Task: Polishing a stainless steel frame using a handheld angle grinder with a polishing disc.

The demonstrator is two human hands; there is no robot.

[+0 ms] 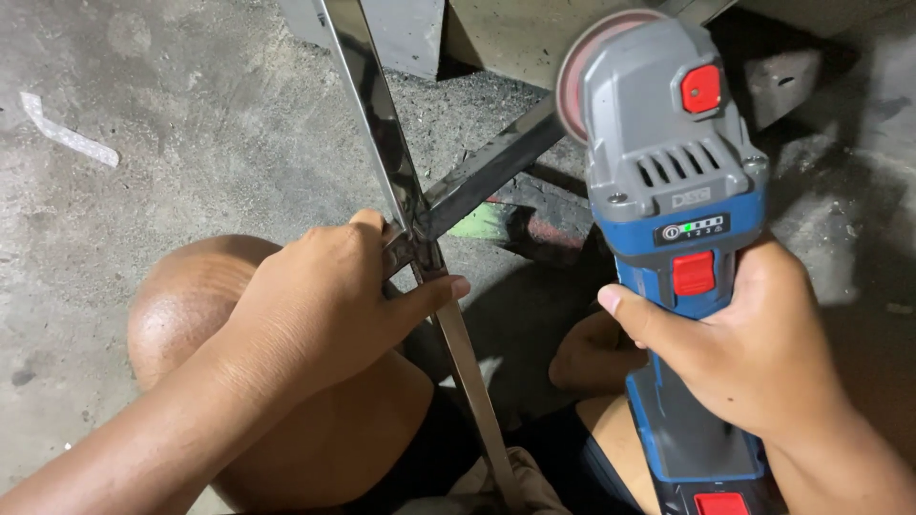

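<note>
Running up and away from the person, the grinder is blue and grey with red buttons, its disc at the far end near a metal bar. The right hand wraps its body. The left hand grips crossed steel strips over concrete floor.
</note>
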